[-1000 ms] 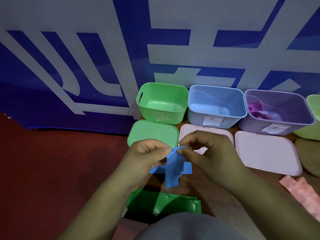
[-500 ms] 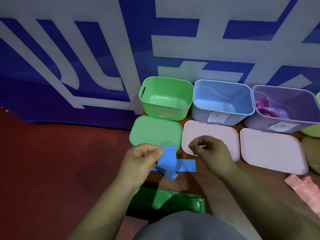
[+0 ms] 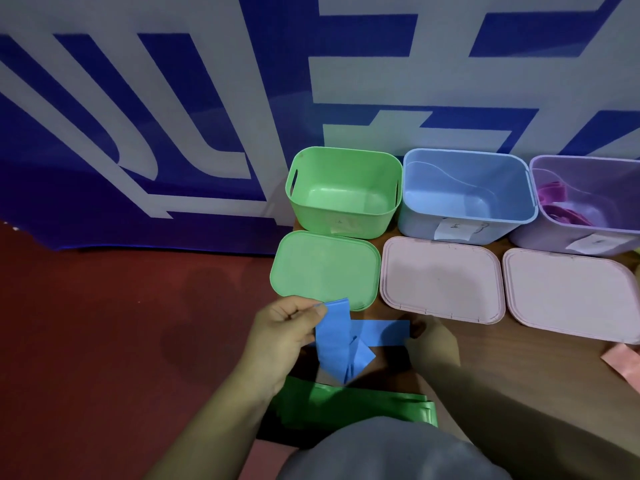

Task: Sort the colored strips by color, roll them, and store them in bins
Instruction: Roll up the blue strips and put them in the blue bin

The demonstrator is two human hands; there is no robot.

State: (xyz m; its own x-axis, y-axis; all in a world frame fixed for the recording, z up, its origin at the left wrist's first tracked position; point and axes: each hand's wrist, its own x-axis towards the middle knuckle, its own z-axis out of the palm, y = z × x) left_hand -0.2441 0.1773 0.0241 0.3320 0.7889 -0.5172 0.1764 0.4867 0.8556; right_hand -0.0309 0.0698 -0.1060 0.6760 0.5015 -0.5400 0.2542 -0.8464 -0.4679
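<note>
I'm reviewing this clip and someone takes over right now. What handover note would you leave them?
Left grip: pinches the top end of the blue strip, which hangs folded.
Right grip: at the end of a flat blue length; pinch or mere touch is unclear.
Done: magenta strips sit in the purple bin.
The green bin and blue bin are empty.
Left: roll the blue strip and bin it; then the green strips and the pink strip.
</note>
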